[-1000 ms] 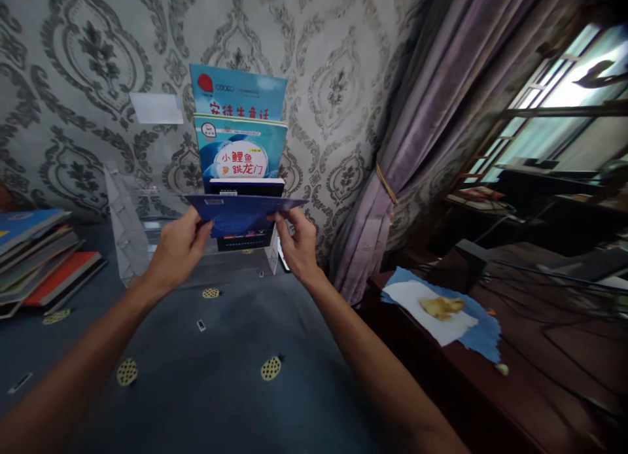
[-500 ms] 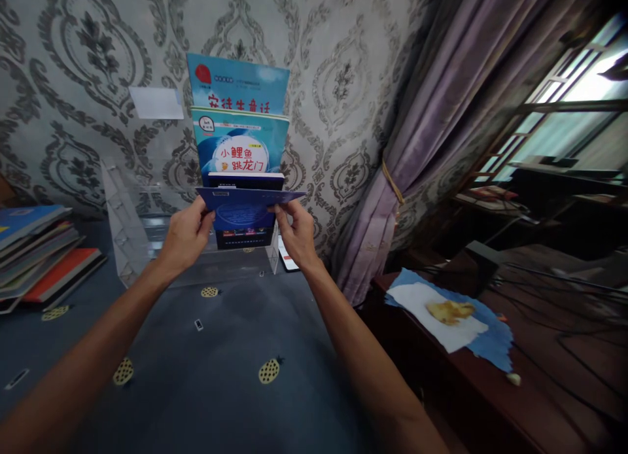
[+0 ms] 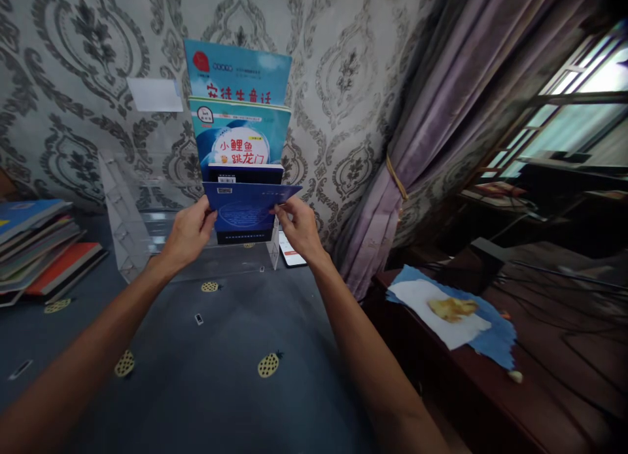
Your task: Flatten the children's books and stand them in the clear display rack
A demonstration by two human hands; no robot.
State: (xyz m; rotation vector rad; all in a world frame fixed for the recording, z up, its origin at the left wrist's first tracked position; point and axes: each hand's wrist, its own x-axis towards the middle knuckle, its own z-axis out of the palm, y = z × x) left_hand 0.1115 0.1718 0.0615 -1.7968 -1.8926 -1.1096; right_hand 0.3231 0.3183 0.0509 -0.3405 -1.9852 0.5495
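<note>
Between my two hands is a dark blue book (image 3: 245, 209), its face with a pale oval of print toward me. My left hand (image 3: 189, 228) pinches its left edge, and my right hand (image 3: 298, 226) pinches the right edge. The book is at the front of a clear acrylic rack (image 3: 125, 218); whether it touches the rack I cannot tell. Behind it stand a black-covered book (image 3: 245, 173), a teal book with red characters (image 3: 240, 137) and a taller blue book (image 3: 238, 71), stepped upward against the wall.
A pile of books (image 3: 36, 244) lies at the left on the dark cloth (image 3: 196, 388) with pineapple prints. A phone (image 3: 292, 250) with a lit screen is right of the rack. Further right are a purple curtain (image 3: 377, 212) and a brown desk (image 3: 471, 395) bearing cables and a blue cloth (image 3: 503, 349).
The dark blue book has tipped more upright, so more of its face shows. Both hands keep their grip on its edges. The whole view has shifted slightly.
</note>
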